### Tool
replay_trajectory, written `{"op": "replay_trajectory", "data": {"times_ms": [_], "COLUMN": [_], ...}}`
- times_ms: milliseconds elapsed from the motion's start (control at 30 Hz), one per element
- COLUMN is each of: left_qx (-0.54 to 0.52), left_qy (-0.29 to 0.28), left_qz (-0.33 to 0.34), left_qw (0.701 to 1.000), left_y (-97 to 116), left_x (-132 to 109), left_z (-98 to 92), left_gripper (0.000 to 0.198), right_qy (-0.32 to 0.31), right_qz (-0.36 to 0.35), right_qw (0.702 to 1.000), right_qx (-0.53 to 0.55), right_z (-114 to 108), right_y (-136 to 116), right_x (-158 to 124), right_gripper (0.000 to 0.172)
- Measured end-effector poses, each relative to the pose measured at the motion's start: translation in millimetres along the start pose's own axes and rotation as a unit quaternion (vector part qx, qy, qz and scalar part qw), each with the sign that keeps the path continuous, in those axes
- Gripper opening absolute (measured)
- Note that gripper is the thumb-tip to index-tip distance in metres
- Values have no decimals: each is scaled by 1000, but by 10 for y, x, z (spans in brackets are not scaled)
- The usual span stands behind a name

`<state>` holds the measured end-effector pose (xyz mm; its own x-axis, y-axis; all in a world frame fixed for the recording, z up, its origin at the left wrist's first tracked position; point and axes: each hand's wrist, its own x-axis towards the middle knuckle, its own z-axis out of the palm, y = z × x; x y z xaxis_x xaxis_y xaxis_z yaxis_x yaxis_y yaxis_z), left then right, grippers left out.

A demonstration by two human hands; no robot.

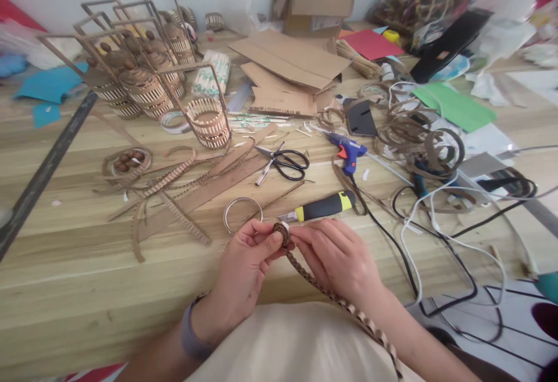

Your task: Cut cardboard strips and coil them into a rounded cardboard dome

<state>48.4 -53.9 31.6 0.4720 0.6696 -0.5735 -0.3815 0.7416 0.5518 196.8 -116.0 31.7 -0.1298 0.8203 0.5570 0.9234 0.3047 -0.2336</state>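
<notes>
"So, the coil [281, 234]?"
"Above the worktop [131, 306], towards its near edge; left hand [243, 267] pinches it, likely against unrolling."
"Right hand [342, 255]?"
"Fingers pressed together beside it; pinching what, I can't tell."

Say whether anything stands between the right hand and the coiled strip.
Nothing visible blocks the right hand, close beside the coiled strip that the left hand pinches; a small white piece shows at the coil's upper edge.

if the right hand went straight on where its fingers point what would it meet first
Likely the coiled brown strip pinched in the left hand; the right hand is right beside it, though contact is hard to tell.
</notes>
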Motion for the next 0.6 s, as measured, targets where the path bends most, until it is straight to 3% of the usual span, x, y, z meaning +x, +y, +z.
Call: {"op": "replay_trajectory", "data": {"times_ms": [600], "left_qx": [-2], "left_qy": [5], "left_qz": [-1], "left_qw": [1000], "left_y": [-4], "left_x": [-19], "left_z": [10], "left_gripper": [38], "right_qy": [23], "right_qz": [7], "right_qw": [1000], "right_qx": [-5], "right_z": [24], "right_y": [-7], "right_x": [11], "right_gripper": [15]}}
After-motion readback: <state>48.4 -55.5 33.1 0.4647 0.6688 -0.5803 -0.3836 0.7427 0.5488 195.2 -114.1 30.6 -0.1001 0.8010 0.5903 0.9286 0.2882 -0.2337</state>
